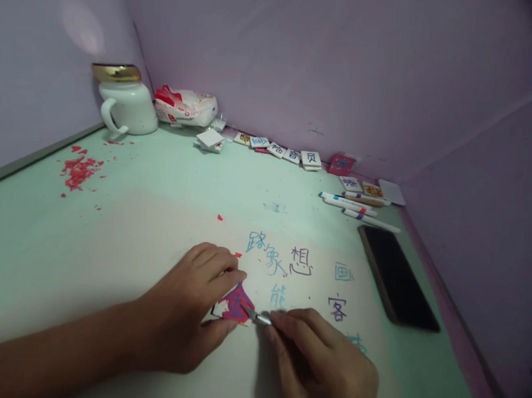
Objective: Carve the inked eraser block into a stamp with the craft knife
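While our right hand (328,362) pinches a small knife (263,320) between thumb and fingers, our left hand (199,306) grips a little tile (231,309) just beside it, with the thumb on the near side and the fingers on the far side. The tile is at the lower middle of the frame, down at the pale table (194,185). We can read 金 on it in purple, with red around it and some white at its left. The knife tip is over the red part.

Past our hands, we see words (300,262) drawn on the table. We read 客 in purple, 能, 画, 象 and 路 in blue, and 想 in dark ink. Our right hand partly hides one more blue word (358,345).

At the right of the frame lies a phone (399,278) with a black screen. Above it are white pens (373,220) with colored bands. At the left we see a pile of red bits (79,172). Across the upper middle, small tiles (311,158) lie near the wall (328,65), and we can read 员 and 音. At the upper left is a white and red packet (190,107), its letters too small for us, and a white mug (134,108) with a shiny gold thing (115,73) on top.
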Tool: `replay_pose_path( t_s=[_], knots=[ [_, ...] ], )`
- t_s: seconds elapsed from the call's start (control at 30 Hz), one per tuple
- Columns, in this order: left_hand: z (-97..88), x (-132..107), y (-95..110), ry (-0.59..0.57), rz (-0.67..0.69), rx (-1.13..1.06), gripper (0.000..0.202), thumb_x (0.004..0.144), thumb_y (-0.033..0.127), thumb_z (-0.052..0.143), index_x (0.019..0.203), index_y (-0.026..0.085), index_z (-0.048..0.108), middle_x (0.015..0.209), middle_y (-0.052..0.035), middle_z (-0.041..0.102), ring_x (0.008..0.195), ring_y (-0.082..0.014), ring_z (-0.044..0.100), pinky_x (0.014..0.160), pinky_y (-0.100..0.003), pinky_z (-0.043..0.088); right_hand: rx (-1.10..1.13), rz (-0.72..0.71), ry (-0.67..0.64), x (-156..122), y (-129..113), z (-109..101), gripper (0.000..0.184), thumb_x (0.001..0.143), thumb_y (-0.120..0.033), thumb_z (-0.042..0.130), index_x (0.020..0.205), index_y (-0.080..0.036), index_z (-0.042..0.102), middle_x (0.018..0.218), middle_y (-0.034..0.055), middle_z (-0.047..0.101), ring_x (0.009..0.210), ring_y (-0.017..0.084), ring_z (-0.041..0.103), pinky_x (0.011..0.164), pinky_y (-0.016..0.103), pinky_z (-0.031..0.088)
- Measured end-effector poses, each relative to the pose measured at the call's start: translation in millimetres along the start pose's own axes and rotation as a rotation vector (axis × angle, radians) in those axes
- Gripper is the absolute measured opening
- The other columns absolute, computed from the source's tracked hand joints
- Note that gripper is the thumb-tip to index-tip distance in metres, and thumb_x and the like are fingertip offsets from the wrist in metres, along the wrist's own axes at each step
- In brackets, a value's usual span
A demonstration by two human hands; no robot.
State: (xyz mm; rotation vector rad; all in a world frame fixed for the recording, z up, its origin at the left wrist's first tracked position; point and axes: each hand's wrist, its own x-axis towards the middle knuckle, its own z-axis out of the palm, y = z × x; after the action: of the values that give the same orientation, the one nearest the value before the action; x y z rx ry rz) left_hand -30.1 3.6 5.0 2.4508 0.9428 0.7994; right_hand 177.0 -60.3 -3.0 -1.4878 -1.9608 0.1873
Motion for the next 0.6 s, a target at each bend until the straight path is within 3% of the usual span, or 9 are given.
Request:
replay_pose_path(
  t_s=[0.3,0.5,0.6],
  knots=[
    [0.2,-2.3,-1.1,-0.024,-0.011,-0.017,0.029,0.081,0.012,0.055,0.110,0.015,0.057,0.103,-0.0113,0.057,0.098,-0.0278,0.051,0.089,-0.048,0.044,-0.153,-0.031,-0.015,0.9,-2.1,-5.2,0.016,0.087,-0.022,0.056,0.083,-0.022,0.072,0.075,0.0021,0.072,0.059,0.017,0.066,0.052,0.026,0.047],
    [0.5,-2.9,-1.5,-0.021,-0.016,-0.010,0.029,0.080,0.011,0.055,0.109,0.014,0.058,0.103,-0.0109,0.056,0.099,-0.0274,0.051,0.090,-0.047,0.044,-0.129,-0.050,0.074,0.2,0.0,-1.1,0.019,0.089,-0.023,0.053,0.082,-0.022,0.071,0.072,-0.0004,0.070,0.056,0.015,0.064,0.050,0.025,0.043],
    [1.2,-2.7,-2.0,-0.016,-0.011,-0.013,0.030,0.080,0.011,0.056,0.110,0.014,0.058,0.104,-0.0112,0.056,0.100,-0.0273,0.051,0.090,-0.046,0.044,-0.142,-0.042,0.020,-0.4,-0.1,-2.4,0.019,0.089,-0.023,0.053,0.080,-0.023,0.070,0.068,-0.0013,0.067,0.053,0.014,0.061,0.047,0.025,0.040]
  ],
)
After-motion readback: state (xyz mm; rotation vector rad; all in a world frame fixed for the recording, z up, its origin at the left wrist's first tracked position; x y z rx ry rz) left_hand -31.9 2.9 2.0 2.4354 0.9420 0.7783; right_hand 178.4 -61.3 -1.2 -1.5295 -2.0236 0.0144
